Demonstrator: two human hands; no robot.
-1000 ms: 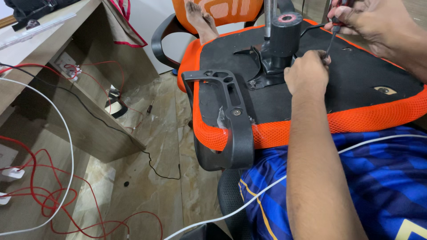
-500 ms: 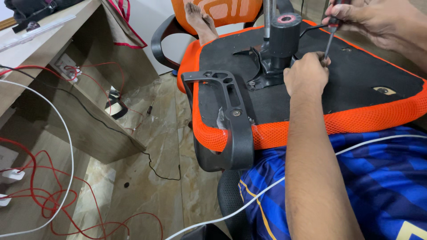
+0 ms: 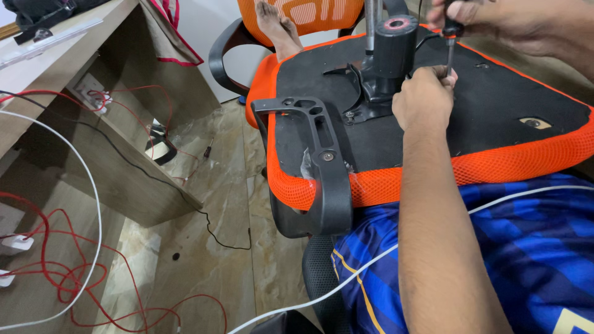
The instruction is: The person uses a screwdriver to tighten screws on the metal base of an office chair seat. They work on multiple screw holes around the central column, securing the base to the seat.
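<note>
Your right hand [image 3: 495, 21] is sitting a little higher and further left than half a second ago, while your left hand [image 3: 427, 99] is hardly shifting at all. You are gripping the dark handle of a screwdriver [image 3: 450, 49] in that closed right hand, holding it upright, and your left hand is curling loosely around the lower shaft, steadying the tip on the black underside of the upturned orange chair seat [image 3: 495, 124], just beside the black central column mount [image 3: 390, 55]. One black armrest [image 3: 325, 161] is already lying fixed along the seat's left edge. Judging from the open hole [image 3: 535, 123] near the right edge, that side is waiting for its part, so the work is looking roughly midway.
</note>
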